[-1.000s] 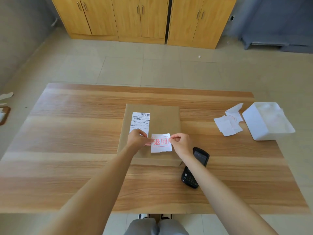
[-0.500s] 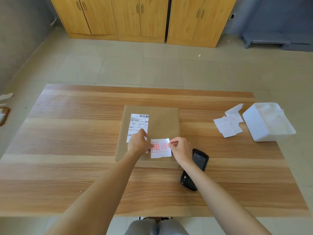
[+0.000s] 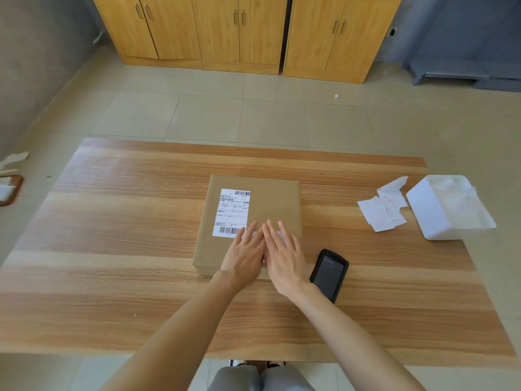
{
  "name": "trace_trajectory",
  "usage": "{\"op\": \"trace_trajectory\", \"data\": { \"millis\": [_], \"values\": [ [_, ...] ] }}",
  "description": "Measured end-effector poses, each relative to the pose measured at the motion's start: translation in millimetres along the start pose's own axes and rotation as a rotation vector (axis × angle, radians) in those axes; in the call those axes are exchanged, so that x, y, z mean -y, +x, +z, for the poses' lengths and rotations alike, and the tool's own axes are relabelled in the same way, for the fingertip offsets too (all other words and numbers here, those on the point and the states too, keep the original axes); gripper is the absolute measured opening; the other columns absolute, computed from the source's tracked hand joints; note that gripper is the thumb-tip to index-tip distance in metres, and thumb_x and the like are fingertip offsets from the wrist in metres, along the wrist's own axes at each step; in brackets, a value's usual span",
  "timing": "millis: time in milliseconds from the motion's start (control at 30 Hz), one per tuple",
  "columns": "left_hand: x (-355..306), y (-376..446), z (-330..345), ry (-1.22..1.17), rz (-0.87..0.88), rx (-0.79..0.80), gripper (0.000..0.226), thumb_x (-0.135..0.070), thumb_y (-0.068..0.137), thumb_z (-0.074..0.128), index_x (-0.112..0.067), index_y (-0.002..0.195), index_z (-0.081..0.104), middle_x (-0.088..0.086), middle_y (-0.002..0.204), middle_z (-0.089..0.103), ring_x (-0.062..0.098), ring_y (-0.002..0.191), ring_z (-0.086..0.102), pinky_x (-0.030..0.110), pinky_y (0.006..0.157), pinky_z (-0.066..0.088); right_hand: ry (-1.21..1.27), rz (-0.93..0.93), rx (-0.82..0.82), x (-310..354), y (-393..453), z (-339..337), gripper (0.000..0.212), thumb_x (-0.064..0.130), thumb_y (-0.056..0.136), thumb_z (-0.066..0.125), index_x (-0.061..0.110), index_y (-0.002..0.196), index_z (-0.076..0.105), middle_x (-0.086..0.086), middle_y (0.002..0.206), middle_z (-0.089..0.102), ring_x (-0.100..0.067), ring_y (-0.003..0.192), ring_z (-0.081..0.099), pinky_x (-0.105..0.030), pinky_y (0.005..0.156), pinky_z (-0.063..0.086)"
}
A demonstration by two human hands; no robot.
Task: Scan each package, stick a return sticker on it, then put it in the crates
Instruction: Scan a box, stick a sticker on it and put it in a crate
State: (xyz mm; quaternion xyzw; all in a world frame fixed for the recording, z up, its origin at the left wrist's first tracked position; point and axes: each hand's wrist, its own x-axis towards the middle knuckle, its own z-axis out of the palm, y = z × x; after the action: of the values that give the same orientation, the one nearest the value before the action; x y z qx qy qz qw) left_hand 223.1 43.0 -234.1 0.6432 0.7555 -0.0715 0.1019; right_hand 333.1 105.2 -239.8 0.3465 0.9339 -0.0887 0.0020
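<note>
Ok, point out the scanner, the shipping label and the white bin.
scanner (image 3: 328, 275), head view, middle of its dark screen.
shipping label (image 3: 231, 211), head view, centre of the white sheet.
white bin (image 3: 428, 213), head view, its near side wall.

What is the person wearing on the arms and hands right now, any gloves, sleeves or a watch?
Nothing shows on either: the left hand and right hand are bare, with no gloves, rings or watch visible. Both forearms are uncovered up to the frame edge, so no sleeves appear.

A brown package (image 3: 253, 210), a black scanner (image 3: 328, 273), loose stickers (image 3: 380, 213) and a white tray (image 3: 448, 207) are carried by the wooden desk (image 3: 127, 249).
</note>
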Motion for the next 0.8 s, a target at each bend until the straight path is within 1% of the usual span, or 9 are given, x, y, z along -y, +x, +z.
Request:
{"op": "trace_trajectory", "data": {
  "millis": [67, 133, 233, 267, 400, 467, 667, 733, 800],
  "values": [
    [-1.1, -3.6, 9.5, 0.058, 0.006, 0.054, 0.059, -0.022, 0.098, 0.011, -0.010, 0.151, -0.010, -0.004, 0.157, -0.015, 0.029, 0.146, -0.015, 0.044, 0.118, -0.007, -0.015, 0.006, 0.060, -0.7, -3.0, 3.4, 0.054, 0.035, 0.099, 0.022, 0.010, 0.141, 0.042, -0.002, 0.146, 0.045, -0.027, 0.136, 0.040, -0.045, 0.103, 0.045],
    [1.5, -7.2, 14.9, 0.049, 0.003, 0.032, 0.066, -0.026, 0.087, -0.005, -0.009, 0.151, -0.006, 0.001, 0.159, -0.009, 0.031, 0.146, -0.011, 0.048, 0.118, 0.000, -0.033, 0.019, 0.100, -5.4, -5.9, 7.9, 0.055, 0.039, 0.103, 0.010, 0.011, 0.141, 0.038, -0.002, 0.146, 0.045, -0.026, 0.136, 0.039, -0.047, 0.105, 0.040],
    [5.0, -10.4, 22.7, 0.021, -0.014, -0.070, 0.061, -0.031, 0.090, 0.020, -0.006, 0.139, 0.046, 0.010, 0.145, 0.045, 0.030, 0.136, 0.037, 0.049, 0.105, 0.038, -0.036, 0.052, 0.150, -11.9, -8.5, 16.6, 0.064, 0.048, 0.102, 0.001, 0.012, 0.140, 0.037, -0.006, 0.145, 0.045, -0.029, 0.135, 0.042, -0.048, 0.111, 0.034],
    [5.6, -11.0, 24.3, 0.013, -0.011, -0.064, 0.056, -0.033, 0.093, 0.024, -0.007, 0.132, 0.055, 0.009, 0.139, 0.053, 0.030, 0.130, 0.047, 0.049, 0.100, 0.043, -0.041, 0.051, 0.143, -13.0, -9.1, 18.4, 0.066, 0.051, 0.101, -0.001, 0.012, 0.142, 0.034, -0.007, 0.148, 0.041, -0.030, 0.136, 0.039, -0.048, 0.112, 0.027],
    [11.4, -13.8, 24.5, -0.034, -0.066, -0.038, 0.069, -0.037, 0.104, 0.002, -0.006, 0.129, 0.058, 0.009, 0.136, 0.056, 0.030, 0.125, 0.054, 0.049, 0.100, 0.045, -0.050, 0.029, 0.199, -22.7, -10.5, 19.2, 0.093, 0.065, 0.070, -0.040, 0.018, 0.146, -0.015, -0.002, 0.154, -0.021, -0.027, 0.145, -0.019, -0.043, 0.113, -0.018],
    [16.5, -16.3, 25.2, -0.043, -0.103, -0.017, 0.071, -0.039, 0.103, 0.000, -0.005, 0.130, 0.057, 0.010, 0.137, 0.055, 0.031, 0.125, 0.053, 0.049, 0.100, 0.045, -0.026, 0.078, 0.194, -31.7, -12.3, 15.3, 0.097, 0.066, 0.061, -0.046, 0.019, 0.143, -0.024, -0.001, 0.151, -0.031, -0.024, 0.139, -0.032, -0.042, 0.113, -0.022],
    [29.3, -17.8, 29.5, -0.039, -0.116, 0.009, 0.073, -0.043, 0.103, 0.000, -0.006, 0.132, 0.055, 0.012, 0.138, 0.054, 0.034, 0.126, 0.052, 0.050, 0.106, 0.031, -0.015, 0.125, 0.206, -38.2, -14.4, 9.0, 0.096, 0.066, 0.061, -0.045, 0.021, 0.143, -0.024, -0.004, 0.149, -0.033, -0.024, 0.135, -0.036, -0.044, 0.115, -0.017],
    [32.6, -16.1, 25.8, -0.068, -0.168, -0.014, 0.077, -0.049, 0.100, -0.005, -0.007, 0.139, 0.047, 0.013, 0.145, 0.046, 0.035, 0.132, 0.044, 0.054, 0.108, 0.034, 0.076, 0.167, 0.185, -37.6, -10.3, 5.5, 0.086, 0.069, 0.076, -0.027, 0.020, 0.146, -0.020, -0.005, 0.151, -0.030, -0.025, 0.139, -0.031, -0.042, 0.117, -0.013],
    [41.1, -13.6, 19.9, -0.128, -0.234, -0.012, 0.076, -0.058, 0.093, -0.010, -0.014, 0.151, 0.013, 0.012, 0.158, 0.012, 0.036, 0.145, 0.015, 0.057, 0.113, 0.018, 0.238, 0.259, 0.184, -39.1, -3.8, 0.3, 0.076, 0.065, 0.092, 0.005, 0.020, 0.151, -0.013, -0.005, 0.156, -0.025, -0.026, 0.145, -0.021, -0.041, 0.118, -0.004]
  ]
}}
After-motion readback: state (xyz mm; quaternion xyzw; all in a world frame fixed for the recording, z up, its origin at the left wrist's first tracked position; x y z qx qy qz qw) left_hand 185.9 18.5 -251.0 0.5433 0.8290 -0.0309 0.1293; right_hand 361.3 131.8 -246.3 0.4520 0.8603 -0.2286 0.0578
